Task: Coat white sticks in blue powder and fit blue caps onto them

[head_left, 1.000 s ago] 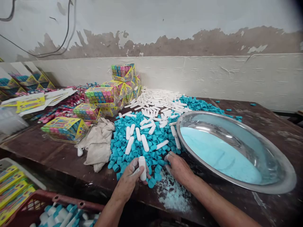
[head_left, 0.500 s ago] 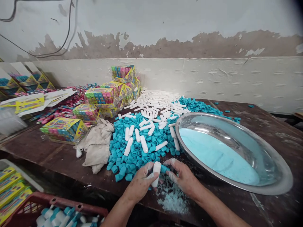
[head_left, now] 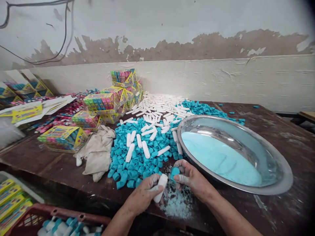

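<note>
A white plastic tube is gripped in my left hand, tilted, with the thumb across it. Between the thumb and fingers of my right hand is a blue cap, apart from the tube. Pale blue powder is scattered on the table below both hands, and powder dusts my fingers. Beyond them spreads a heap of blue caps, with several white tubes lying on it. A steel basin of light blue powder stands to the right of my right hand.
A crumpled cloth lies left of the caps. Wrapped display boxes are stacked behind it. At the lower left, a red crate holds capped white tubes. A wall bounds the back of the dark table.
My right hand has drawn the blue cap away from the tube's end and turned it more upright. My left hand has tilted the tube further. The view has shifted slightly right.
</note>
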### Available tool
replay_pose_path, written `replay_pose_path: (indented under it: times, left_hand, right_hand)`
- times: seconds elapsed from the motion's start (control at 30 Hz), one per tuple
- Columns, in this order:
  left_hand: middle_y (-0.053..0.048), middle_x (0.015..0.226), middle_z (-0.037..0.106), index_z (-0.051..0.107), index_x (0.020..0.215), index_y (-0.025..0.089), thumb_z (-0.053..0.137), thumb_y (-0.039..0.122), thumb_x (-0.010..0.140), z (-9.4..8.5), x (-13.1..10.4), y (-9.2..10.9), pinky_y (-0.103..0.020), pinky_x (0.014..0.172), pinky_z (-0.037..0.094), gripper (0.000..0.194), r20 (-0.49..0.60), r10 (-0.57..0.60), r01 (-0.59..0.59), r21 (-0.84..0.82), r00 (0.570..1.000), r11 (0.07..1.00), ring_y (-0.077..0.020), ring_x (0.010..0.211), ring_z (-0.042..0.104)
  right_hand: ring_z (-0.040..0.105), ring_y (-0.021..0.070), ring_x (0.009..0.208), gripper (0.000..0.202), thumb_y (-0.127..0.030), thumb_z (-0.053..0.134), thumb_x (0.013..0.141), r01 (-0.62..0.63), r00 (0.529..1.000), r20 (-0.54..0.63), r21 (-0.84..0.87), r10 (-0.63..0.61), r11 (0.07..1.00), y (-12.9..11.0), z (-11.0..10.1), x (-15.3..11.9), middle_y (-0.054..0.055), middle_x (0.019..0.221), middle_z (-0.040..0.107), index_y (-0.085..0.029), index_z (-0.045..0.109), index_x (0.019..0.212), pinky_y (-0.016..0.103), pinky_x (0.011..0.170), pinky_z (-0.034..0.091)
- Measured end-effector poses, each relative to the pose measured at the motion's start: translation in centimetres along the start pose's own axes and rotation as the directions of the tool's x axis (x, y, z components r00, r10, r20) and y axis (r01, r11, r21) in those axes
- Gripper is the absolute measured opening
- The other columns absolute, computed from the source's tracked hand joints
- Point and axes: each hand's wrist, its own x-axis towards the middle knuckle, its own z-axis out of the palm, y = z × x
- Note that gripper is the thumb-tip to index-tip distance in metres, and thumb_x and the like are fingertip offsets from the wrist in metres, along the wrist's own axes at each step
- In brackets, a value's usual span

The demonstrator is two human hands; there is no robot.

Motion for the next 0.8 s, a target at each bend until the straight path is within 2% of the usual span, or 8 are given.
replay_pose_path:
  times: [0.07,0.17,0.37,0.47,0.53,0.63,0.7,0.8]
  left_hand:
    - [-0.001,0.064,0.056,0.050,0.083,0.016,0.049,0.039,0.079,0.5,-0.1,-0.4,-0.022,0.048,0.038,0.024,0.040,-0.037,0.038,-0.019,0.999,0.999,-0.0116,0.050,0.049]
    - [0.000,0.065,0.054,0.050,0.083,0.016,0.050,0.041,0.078,1.2,0.0,-0.8,-0.020,0.045,0.036,0.025,0.030,-0.061,0.061,-0.001,0.998,0.998,-0.0106,0.049,0.047]
    - [0.004,0.060,0.042,0.049,0.081,0.016,0.048,0.045,0.078,1.6,0.0,-0.6,-0.017,0.042,0.024,0.029,-0.018,-0.095,0.096,0.054,0.995,0.994,-0.0068,0.046,0.034]
    - [0.005,0.059,0.039,0.047,0.074,0.016,0.048,0.045,0.078,1.9,-0.1,-0.7,-0.019,0.046,0.026,0.029,-0.060,-0.022,0.036,0.248,0.998,0.968,-0.0078,0.050,0.034]
    - [0.003,0.062,0.045,0.050,0.071,0.017,0.050,0.043,0.077,2.2,0.0,-0.8,-0.021,0.051,0.029,0.027,-0.089,0.063,-0.009,0.504,0.994,0.864,-0.0104,0.056,0.039]
    - [-0.003,0.069,0.056,0.055,0.075,0.017,0.052,0.044,0.075,2.4,0.4,-1.2,-0.024,0.057,0.033,0.027,-0.120,0.091,0.040,0.793,0.989,0.608,-0.0165,0.063,0.049]
    - [-0.007,0.070,0.060,0.057,0.080,0.018,0.050,0.043,0.076,2.6,0.8,-1.4,-0.026,0.058,0.037,0.027,-0.120,0.063,0.076,0.879,0.991,0.471,-0.0203,0.064,0.054]
    - [-0.012,0.074,0.064,0.058,0.086,0.017,0.047,0.036,0.077,2.9,1.3,-1.4,-0.030,0.060,0.040,0.024,-0.092,0.036,0.074,0.938,0.995,0.338,-0.0256,0.067,0.059]
  right_hand:
    - [0.048,0.0078,0.047,0.035,-0.035,0.066,0.066,0.040,0.999,-0.022,0.031,-0.039,0.999,-0.1,0.1,-0.2,-0.008,0.062,0.048,-0.020,0.041,0.086,0.021,0.045,0.040]
    - [0.048,0.0082,0.050,0.033,-0.035,0.065,0.067,0.078,0.996,-0.048,-0.008,-0.078,0.997,0.0,0.2,-0.7,-0.007,0.062,0.049,-0.019,0.045,0.088,0.021,0.049,0.040]
    - [0.052,0.0123,0.057,0.028,-0.037,0.054,0.076,0.058,0.998,0.008,-0.288,-0.058,0.956,-0.1,0.1,-2.0,-0.003,0.059,0.056,-0.017,0.056,0.095,0.025,0.059,0.042]
    - [0.049,0.0105,0.051,0.025,-0.035,0.053,0.077,0.033,0.999,0.028,-0.362,-0.024,0.932,-0.3,-0.4,-2.4,-0.004,0.058,0.054,-0.017,0.059,0.092,0.023,0.053,0.039]
    - [0.044,0.0080,0.045,0.022,-0.035,0.055,0.074,-0.011,0.996,0.078,-0.315,0.037,0.949,-0.3,-0.8,-2.6,-0.005,0.057,0.052,-0.017,0.060,0.087,0.021,0.047,0.035]
    - [0.043,0.0067,0.042,0.018,-0.033,0.057,0.072,-0.070,0.984,0.140,-0.265,0.110,0.962,-0.5,-1.3,-2.7,-0.005,0.056,0.054,-0.016,0.060,0.079,0.019,0.043,0.032]
    - [0.044,0.0067,0.042,0.015,-0.030,0.056,0.071,-0.098,0.980,0.137,-0.281,0.141,0.955,-0.7,-1.2,-2.9,-0.004,0.056,0.055,-0.016,0.061,0.073,0.018,0.042,0.031]
    - [0.042,0.0067,0.039,0.009,-0.024,0.055,0.067,-0.127,0.983,0.089,-0.299,0.160,0.946,-0.6,-0.7,-3.1,-0.005,0.052,0.053,-0.017,0.059,0.064,0.018,0.039,0.029]
